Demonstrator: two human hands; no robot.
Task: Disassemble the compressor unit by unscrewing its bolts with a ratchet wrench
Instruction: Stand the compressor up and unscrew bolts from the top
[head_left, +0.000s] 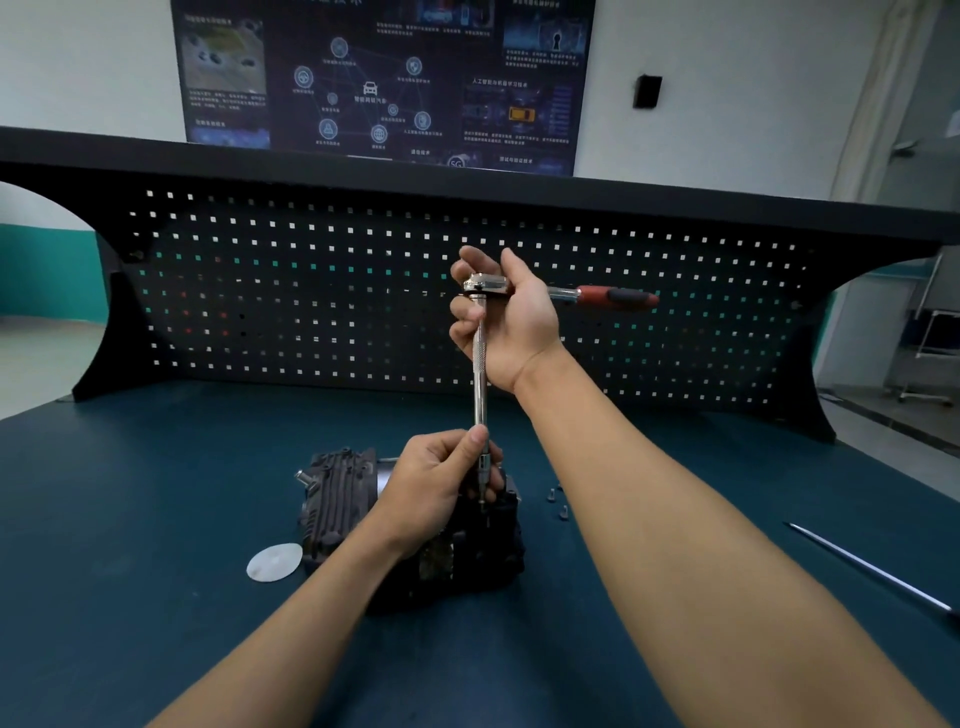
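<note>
A dark finned compressor unit (340, 506) sits on the blue-green bench top (130, 519). A ratchet wrench (613, 297) with a red and black handle stands over it on a long chrome extension bar (479, 374). My right hand (511, 317) grips the wrench head at the top, with the handle pointing right. My left hand (441, 483) pinches the lower end of the bar just above the compressor. The bar's tip meets the top of the unit; the bolt under it is hidden.
Two or three small loose bolts (558, 501) lie on the bench right of the compressor. A pale round disc (274, 562) lies at its left front. A long thin metal rod (872, 569) lies at the right. A black pegboard (311, 291) backs the bench.
</note>
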